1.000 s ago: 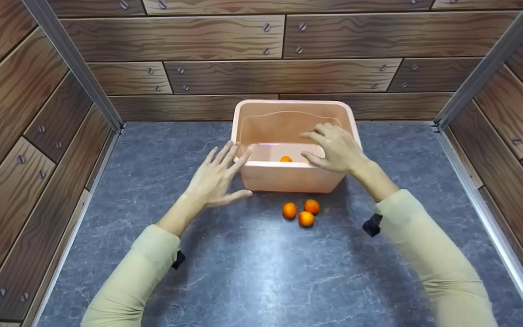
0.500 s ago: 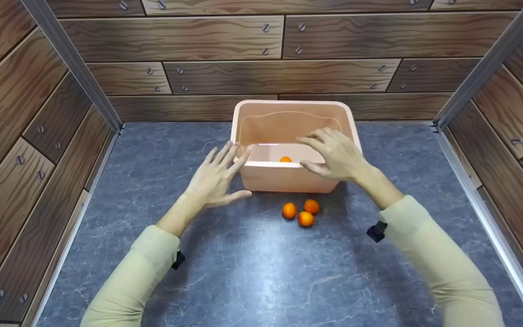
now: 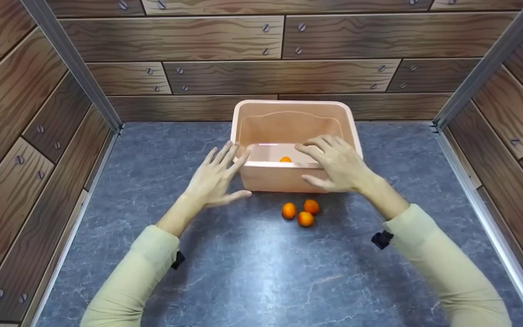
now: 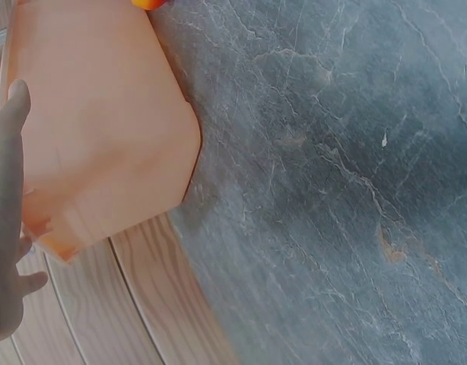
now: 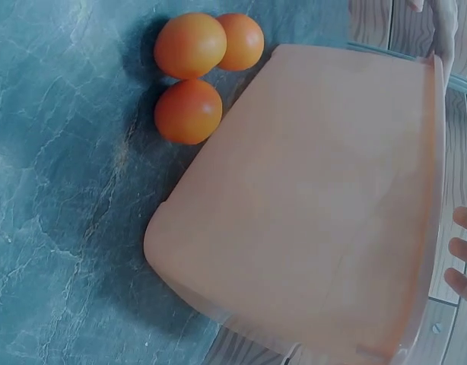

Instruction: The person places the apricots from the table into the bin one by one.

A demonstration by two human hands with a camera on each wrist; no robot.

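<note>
A peach plastic bin (image 3: 284, 179) stands on the dark marbled surface, with one small orange fruit (image 3: 285, 159) partly showing inside behind the front rim. Three more orange fruits (image 3: 306, 219) lie clustered just in front of it; the right wrist view has these fruits (image 5: 189, 46) beside the bin wall (image 5: 294, 190). My left hand (image 3: 214, 177) is spread at the bin's left front corner, fingertips by the rim; whether they touch cannot be told. Over the right part of the front rim hovers my right hand (image 3: 341, 165), fingers loosely bent, holding nothing visible.
Wood-patterned panels (image 3: 225, 38) close off the back and both sides, joined by metal corner strips (image 3: 493, 61). The bin sits close to the back panel. Dark marbled floor (image 3: 261, 277) extends from the fruits toward me.
My right hand has drawn back a little from over the bin toward its near right edge, with the forearm shifting right and nearer. The left hand, bin and fruits stay put.
</note>
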